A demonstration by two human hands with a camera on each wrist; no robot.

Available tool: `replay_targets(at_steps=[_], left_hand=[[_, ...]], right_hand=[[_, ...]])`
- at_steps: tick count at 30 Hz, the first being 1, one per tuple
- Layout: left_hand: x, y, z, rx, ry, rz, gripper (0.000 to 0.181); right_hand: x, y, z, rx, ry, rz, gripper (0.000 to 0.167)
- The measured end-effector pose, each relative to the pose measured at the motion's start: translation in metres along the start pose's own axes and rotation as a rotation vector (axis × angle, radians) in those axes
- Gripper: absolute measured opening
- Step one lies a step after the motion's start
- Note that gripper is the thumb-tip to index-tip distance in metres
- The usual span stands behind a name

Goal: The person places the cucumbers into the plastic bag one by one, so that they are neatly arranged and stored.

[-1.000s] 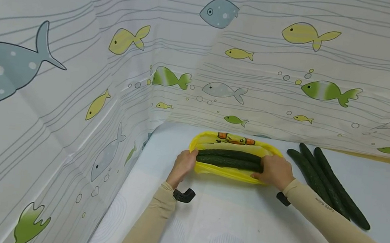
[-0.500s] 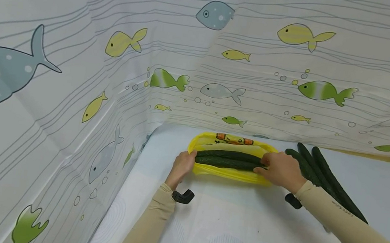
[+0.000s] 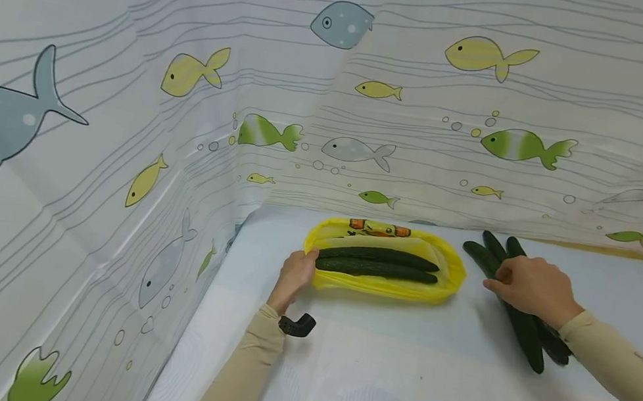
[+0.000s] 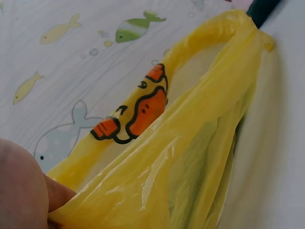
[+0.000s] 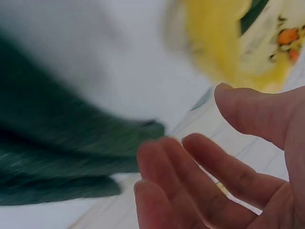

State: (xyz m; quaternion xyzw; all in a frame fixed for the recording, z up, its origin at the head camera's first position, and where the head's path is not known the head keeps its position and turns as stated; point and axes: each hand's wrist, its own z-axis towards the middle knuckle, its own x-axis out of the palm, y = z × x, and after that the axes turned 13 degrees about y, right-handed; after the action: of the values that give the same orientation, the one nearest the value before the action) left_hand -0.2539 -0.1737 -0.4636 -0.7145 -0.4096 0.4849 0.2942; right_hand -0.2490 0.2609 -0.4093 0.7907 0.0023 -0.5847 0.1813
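A yellow plastic bag [image 3: 385, 292] with a printed cartoon face lies with its mouth spread wide. Two dark green cucumbers [image 3: 377, 256] rest side by side inside it. My left hand [image 3: 295, 277] pinches the bag's left rim between thumb and fingers, as the left wrist view also shows. Over a group of three loose cucumbers [image 3: 526, 336] at the right, my right hand [image 3: 538, 288] is held with thumb and fingers apart and nothing between them. In the right wrist view, its fingers [image 5: 209, 186] are close to the cucumbers' ends; contact cannot be told.
All of it lies on a white table [image 3: 361, 370] with faint printed patterns. A fish-patterned curtain [image 3: 413, 125] borders the table at the back and left. A black wrist mount [image 3: 297, 325] sticks out at the left wrist.
My right hand has left the cucumbers in the bag and moved right to above the loose ones. My left hand has kept its hold on the bag rim.
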Motion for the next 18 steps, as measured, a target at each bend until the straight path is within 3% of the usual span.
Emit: replay_targets(at_steps=[10,18], left_hand=[[0.002,0.002,-0.001,-0.011,-0.011,0.003,0.043],[0.0,0.0,0.001,-0.003,0.008,0.008,0.045]], right_hand=[[0.012,-0.071,-0.04,0.133,0.044,-0.023,0.051],[0.02,-0.103,-0.06,0.221,0.085,-0.054,0.071]])
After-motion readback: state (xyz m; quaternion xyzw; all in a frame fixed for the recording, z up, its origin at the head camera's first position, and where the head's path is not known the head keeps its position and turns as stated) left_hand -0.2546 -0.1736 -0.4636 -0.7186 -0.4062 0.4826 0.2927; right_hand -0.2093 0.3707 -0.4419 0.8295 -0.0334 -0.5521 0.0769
